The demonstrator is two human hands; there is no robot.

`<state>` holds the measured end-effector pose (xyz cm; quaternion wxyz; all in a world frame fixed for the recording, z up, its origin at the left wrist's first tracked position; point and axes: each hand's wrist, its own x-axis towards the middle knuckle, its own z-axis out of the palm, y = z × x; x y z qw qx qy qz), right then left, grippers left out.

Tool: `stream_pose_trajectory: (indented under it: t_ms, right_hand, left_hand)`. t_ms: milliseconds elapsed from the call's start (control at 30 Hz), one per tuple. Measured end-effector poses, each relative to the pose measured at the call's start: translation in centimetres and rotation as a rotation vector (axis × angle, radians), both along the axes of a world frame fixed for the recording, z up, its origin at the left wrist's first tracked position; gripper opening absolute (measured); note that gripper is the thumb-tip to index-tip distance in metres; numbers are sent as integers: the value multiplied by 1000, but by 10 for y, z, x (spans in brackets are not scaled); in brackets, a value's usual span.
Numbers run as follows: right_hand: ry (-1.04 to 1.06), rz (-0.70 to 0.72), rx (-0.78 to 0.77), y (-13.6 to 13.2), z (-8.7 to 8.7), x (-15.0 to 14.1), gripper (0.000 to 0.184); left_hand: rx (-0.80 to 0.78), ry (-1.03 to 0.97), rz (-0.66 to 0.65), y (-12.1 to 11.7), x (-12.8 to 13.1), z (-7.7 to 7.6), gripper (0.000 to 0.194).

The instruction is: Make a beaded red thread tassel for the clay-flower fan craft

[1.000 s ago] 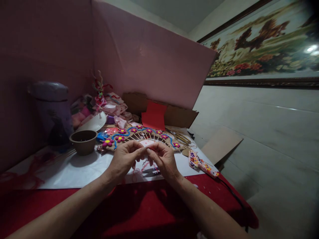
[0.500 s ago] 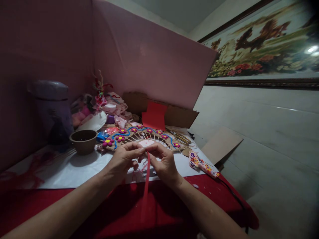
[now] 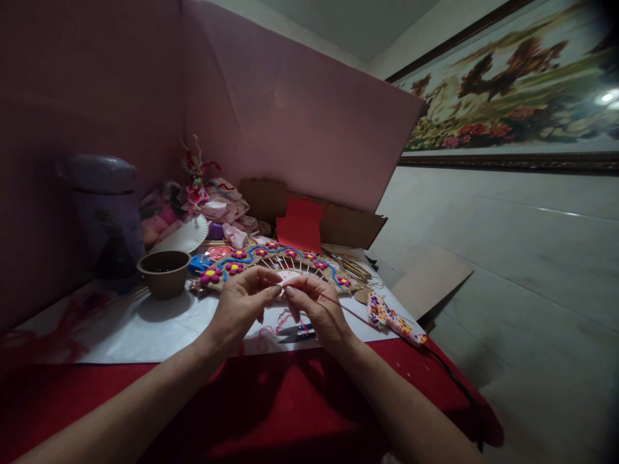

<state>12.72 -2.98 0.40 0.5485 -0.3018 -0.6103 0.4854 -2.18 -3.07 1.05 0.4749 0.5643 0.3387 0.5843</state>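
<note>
My left hand [image 3: 243, 303] and my right hand [image 3: 322, 306] meet in front of me, thumbs and forefingers pinched together above the table. A narrow red strip [image 3: 355, 313] runs from the right fingers out to the right and slopes down, seen nearly edge-on. Its end between the fingertips is hidden. Just behind the hands lies a burlap-coloured arch [image 3: 251, 261] with pink and yellow flowers, a wavy blue line and thin sticks on its inner side. A pale spotted piece [image 3: 288, 277] shows beyond the fingertips. Below the hands lie scissors [image 3: 296, 333] and thin pink-red strands [image 3: 268, 334].
At left stand a brown bowl [image 3: 164, 274] and a lilac bin [image 3: 104, 219]; red strands [image 3: 58, 335] lie nearby. A flower-patterned tool [image 3: 394, 320] with a black cord lies at right. Red paper [image 3: 300, 222] leans on cardboard [image 3: 355, 227]. Pliers [image 3: 355, 267] lie behind.
The red strip hung down between the hands before; now it extends to the right, past my right hand. The hands stay together, and the scissors beneath show more.
</note>
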Motion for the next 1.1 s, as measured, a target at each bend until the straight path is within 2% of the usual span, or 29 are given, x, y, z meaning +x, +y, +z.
stream_pose_trajectory:
  t_ms: [133, 267, 467, 633, 900, 1100]
  right_hand:
    - [94, 118, -195, 2, 2, 2, 16]
    - [100, 186, -313, 4, 3, 4, 20]
    - [103, 276, -391, 6, 2, 7, 18]
    - [100, 236, -325, 7, 3, 6, 16]
    - [-19, 75, -201, 8, 3, 6, 21]
    - [-84, 37, -119, 6, 4, 5, 23]
  left_hand:
    - [284, 180, 107, 2, 0, -2, 3]
    - [572, 379, 163, 4, -3, -4, 8]
    - [767, 582, 198, 5, -7, -5, 16]
    - [822, 688, 226, 5, -8, -6, 18]
    - [819, 832, 280, 6, -7, -7, 16]
    - [782, 816, 242, 7, -6, -10, 16]
